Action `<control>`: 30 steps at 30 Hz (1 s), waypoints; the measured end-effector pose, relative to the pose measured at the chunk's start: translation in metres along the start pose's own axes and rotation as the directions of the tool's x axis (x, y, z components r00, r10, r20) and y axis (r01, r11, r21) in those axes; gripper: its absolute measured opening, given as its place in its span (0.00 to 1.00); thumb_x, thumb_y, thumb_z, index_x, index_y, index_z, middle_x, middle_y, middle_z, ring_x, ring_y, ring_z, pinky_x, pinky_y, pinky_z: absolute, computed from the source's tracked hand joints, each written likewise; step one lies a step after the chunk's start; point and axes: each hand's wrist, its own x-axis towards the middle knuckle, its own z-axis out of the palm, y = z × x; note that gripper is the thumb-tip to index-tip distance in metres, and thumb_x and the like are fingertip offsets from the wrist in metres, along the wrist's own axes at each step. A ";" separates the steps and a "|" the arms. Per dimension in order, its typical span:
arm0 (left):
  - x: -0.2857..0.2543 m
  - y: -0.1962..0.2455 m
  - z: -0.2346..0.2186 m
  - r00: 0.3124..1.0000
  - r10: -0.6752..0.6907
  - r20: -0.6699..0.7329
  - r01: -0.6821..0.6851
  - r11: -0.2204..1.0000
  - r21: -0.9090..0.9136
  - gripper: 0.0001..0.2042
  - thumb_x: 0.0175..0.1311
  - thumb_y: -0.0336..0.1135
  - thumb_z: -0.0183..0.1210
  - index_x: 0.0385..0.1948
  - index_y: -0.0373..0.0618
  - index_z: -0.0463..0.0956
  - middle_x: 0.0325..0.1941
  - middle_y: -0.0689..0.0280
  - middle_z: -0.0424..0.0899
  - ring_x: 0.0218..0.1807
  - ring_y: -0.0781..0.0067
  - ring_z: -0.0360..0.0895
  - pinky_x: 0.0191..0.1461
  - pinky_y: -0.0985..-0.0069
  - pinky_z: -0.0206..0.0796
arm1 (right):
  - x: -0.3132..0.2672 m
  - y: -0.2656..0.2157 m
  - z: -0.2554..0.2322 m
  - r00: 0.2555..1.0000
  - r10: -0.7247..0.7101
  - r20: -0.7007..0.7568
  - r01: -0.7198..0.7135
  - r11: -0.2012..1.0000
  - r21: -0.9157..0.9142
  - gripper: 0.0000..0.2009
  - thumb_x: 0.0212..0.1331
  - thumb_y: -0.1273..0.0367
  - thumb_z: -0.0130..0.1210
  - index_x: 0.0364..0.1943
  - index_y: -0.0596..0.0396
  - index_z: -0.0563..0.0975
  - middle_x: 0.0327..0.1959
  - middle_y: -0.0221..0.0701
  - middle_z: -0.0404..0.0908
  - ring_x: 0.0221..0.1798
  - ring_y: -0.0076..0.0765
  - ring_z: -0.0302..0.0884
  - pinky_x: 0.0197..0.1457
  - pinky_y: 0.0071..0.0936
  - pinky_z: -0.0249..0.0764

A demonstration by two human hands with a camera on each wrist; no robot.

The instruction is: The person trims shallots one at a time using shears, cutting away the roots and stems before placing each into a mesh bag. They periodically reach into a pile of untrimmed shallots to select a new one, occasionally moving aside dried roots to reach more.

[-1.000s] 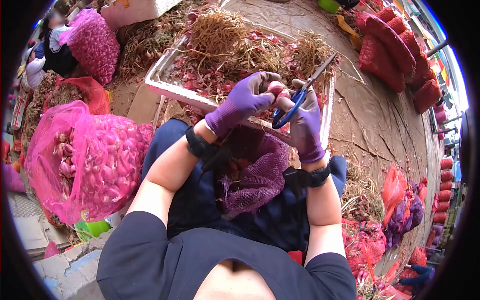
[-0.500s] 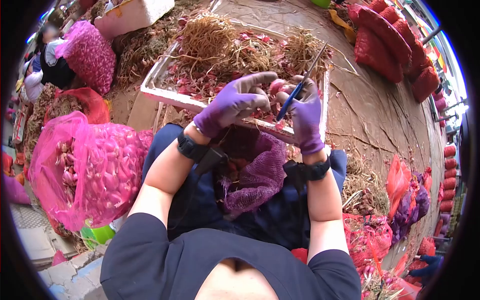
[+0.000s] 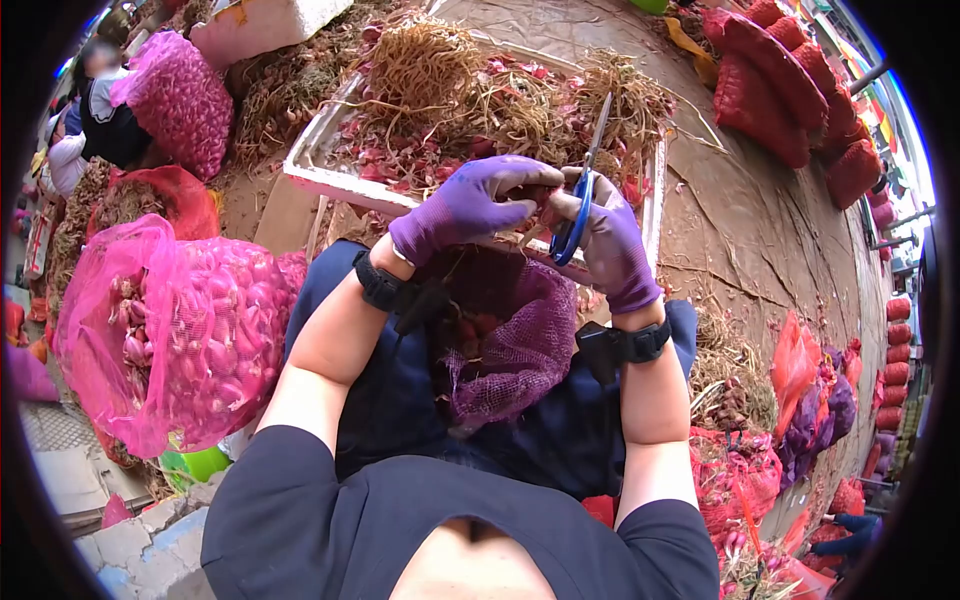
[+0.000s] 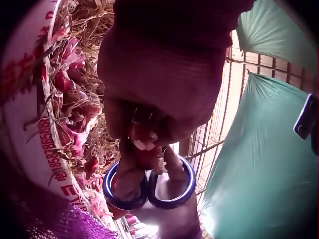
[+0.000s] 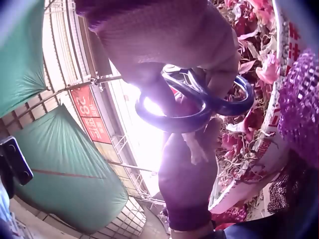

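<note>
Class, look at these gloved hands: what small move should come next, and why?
Probably turn the blue-handled scissors in the right hand toward the reddish bulb. The left hand seems to pinch it, a pale wisp hangs from it, and the blades point away, over the white tray.
</note>
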 end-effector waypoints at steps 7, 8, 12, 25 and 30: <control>0.001 -0.002 0.006 0.983 0.159 -0.090 -0.125 0.946 0.298 0.18 0.55 0.25 0.58 0.50 0.38 0.77 0.47 0.59 0.82 0.50 0.70 0.78 0.56 0.74 0.69 | 0.001 0.005 0.005 0.999 0.018 -0.051 -0.018 1.000 -0.005 0.26 0.52 0.74 0.63 0.55 0.56 0.66 0.41 0.34 0.77 0.39 0.33 0.81 0.38 0.38 0.84; 0.001 0.001 0.007 0.983 0.159 -0.094 -0.125 0.946 0.298 0.18 0.55 0.25 0.58 0.50 0.38 0.77 0.47 0.59 0.82 0.50 0.70 0.78 0.56 0.74 0.69 | 0.002 0.006 0.004 0.999 -0.012 -0.053 0.011 1.000 -0.022 0.26 0.52 0.74 0.63 0.56 0.56 0.66 0.43 0.34 0.77 0.40 0.33 0.81 0.39 0.38 0.84; 0.001 0.005 0.009 0.959 0.271 -0.077 -0.207 0.863 0.460 0.16 0.56 0.25 0.59 0.48 0.39 0.78 0.47 0.57 0.82 0.50 0.63 0.79 0.56 0.73 0.70 | -0.002 0.002 0.007 0.999 0.015 -0.038 -0.015 1.000 -0.003 0.26 0.52 0.75 0.63 0.56 0.57 0.66 0.45 0.34 0.76 0.41 0.32 0.80 0.39 0.37 0.84; 0.000 -0.007 0.009 0.926 0.369 -0.085 -0.278 0.814 0.511 0.14 0.57 0.22 0.61 0.46 0.39 0.80 0.47 0.59 0.84 0.47 0.69 0.82 0.51 0.75 0.74 | -0.004 0.009 0.010 0.990 -0.112 -0.084 0.104 0.990 -0.097 0.25 0.53 0.74 0.63 0.55 0.62 0.66 0.40 0.33 0.78 0.38 0.27 0.80 0.37 0.21 0.79; -0.002 -0.007 0.016 0.965 0.034 -0.259 -0.014 0.997 0.081 0.12 0.63 0.21 0.56 0.47 0.38 0.81 0.41 0.68 0.85 0.40 0.86 0.79 0.41 0.86 0.72 | -0.007 0.009 0.019 0.974 -0.111 -0.196 0.088 0.989 -0.123 0.25 0.52 0.74 0.64 0.55 0.63 0.67 0.38 0.31 0.78 0.35 0.23 0.80 0.33 0.18 0.76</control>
